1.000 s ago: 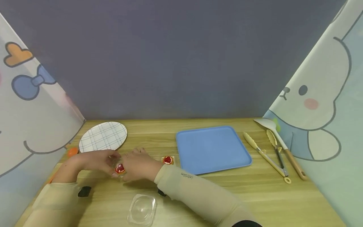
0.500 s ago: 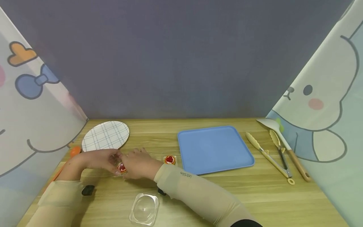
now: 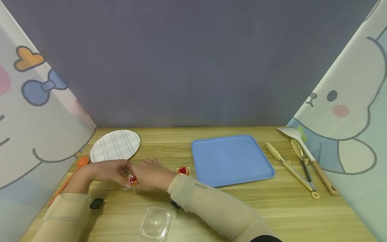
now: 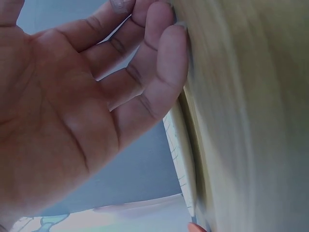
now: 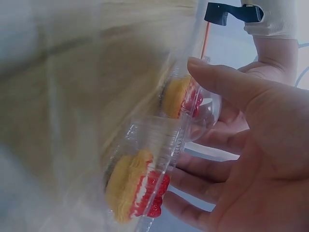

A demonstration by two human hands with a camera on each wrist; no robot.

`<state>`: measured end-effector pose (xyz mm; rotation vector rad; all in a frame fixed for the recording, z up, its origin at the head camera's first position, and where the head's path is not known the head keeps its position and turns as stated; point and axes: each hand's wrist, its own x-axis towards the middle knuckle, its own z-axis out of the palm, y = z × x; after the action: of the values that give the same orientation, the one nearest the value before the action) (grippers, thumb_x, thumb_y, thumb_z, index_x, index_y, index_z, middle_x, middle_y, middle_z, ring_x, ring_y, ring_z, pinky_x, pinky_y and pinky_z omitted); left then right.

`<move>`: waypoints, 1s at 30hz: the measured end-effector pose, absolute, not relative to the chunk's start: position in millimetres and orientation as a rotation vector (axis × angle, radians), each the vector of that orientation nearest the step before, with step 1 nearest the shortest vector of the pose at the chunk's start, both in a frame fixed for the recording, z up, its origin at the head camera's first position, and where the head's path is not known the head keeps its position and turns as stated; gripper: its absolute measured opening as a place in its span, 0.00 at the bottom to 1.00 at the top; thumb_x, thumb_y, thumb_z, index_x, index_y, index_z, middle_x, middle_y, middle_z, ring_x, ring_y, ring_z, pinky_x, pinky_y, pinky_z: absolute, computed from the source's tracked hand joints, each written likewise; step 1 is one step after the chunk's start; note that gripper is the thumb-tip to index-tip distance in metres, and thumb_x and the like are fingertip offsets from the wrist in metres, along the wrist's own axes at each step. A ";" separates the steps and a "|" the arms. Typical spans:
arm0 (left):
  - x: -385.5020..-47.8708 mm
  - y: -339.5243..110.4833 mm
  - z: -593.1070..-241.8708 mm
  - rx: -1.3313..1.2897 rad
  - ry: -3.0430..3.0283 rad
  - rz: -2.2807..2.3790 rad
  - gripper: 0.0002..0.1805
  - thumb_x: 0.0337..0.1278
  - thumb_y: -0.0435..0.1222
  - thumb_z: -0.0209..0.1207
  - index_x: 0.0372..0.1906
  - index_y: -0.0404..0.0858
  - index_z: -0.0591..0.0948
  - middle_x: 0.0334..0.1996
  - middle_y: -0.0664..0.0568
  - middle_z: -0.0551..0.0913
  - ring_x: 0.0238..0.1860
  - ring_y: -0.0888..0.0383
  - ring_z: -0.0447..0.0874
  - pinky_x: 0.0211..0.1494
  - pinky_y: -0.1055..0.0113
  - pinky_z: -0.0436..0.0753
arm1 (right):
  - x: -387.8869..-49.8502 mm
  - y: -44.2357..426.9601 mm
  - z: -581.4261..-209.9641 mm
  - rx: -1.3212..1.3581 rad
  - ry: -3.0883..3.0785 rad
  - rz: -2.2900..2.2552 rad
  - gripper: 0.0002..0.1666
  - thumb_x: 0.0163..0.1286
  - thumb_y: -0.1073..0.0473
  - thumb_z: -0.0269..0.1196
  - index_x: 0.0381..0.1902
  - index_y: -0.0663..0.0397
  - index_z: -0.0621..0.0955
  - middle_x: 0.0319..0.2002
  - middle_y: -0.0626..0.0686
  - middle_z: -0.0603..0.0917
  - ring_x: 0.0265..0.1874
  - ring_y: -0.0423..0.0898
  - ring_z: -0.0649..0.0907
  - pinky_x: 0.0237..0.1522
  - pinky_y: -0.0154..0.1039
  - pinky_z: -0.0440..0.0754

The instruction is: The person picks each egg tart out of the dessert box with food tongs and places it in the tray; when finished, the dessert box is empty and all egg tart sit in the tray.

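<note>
A small clear plastic box with a red-topped tart [image 3: 132,179] lies between the two hands at the table's left. My left hand [image 3: 105,170] holds its left side, thumb in front and fingers behind. From the right, my right hand [image 3: 151,174] grips the same box, covering part of it. In the right wrist view the thumb [image 5: 212,77] lies at the rim by a clear domed lid [image 5: 210,113], fingers on the far side. Whether the lid is fully pressed down I cannot tell. A second boxed tart [image 3: 183,170] sits just right of the right hand.
Toward the front is a clear plastic container piece [image 3: 155,222]. A checked oval plate [image 3: 115,145] and an orange spoon [image 3: 82,162] are at left. Right of centre lies a blue tray [image 3: 232,160], then tongs [image 3: 288,169] and a white-headed turner [image 3: 306,151] with a wooden handle.
The head view has shifted slightly, so everything appears a little further right. Both hands stay at the same tart box with only small finger movements.
</note>
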<state>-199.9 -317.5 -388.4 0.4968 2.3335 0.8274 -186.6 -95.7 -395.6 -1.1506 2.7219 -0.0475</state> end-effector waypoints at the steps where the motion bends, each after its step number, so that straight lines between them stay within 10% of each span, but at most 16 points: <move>1: -199.3 -317.1 -389.2 0.494 2.336 0.829 0.42 0.56 0.47 0.78 0.66 0.26 0.73 0.61 0.40 0.84 0.64 0.41 0.83 0.60 0.56 0.85 | -186.3 -94.9 -395.9 -1.152 2.721 -0.060 0.43 0.65 0.30 0.73 0.73 0.28 0.71 0.65 0.39 0.80 0.70 0.44 0.76 0.78 0.50 0.70; 20: -195.2 -317.7 -395.7 0.485 2.322 0.883 0.39 0.55 0.46 0.79 0.65 0.29 0.75 0.55 0.46 0.85 0.58 0.52 0.83 0.54 0.70 0.83 | -181.1 -90.7 -401.1 -1.225 2.809 -0.046 0.39 0.61 0.29 0.76 0.65 0.31 0.77 0.56 0.39 0.81 0.61 0.40 0.77 0.62 0.40 0.74; 30: -196.1 -315.7 -394.4 0.480 2.318 0.889 0.40 0.55 0.44 0.78 0.65 0.27 0.74 0.54 0.45 0.85 0.55 0.53 0.84 0.51 0.71 0.84 | -174.7 -87.2 -402.3 -1.260 2.879 0.006 0.42 0.64 0.29 0.73 0.72 0.33 0.76 0.63 0.40 0.83 0.69 0.43 0.78 0.73 0.49 0.72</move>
<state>-196.1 -315.7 -394.4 0.4797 2.3175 0.8889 -174.7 -87.2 -402.3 -1.2597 2.8787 0.0062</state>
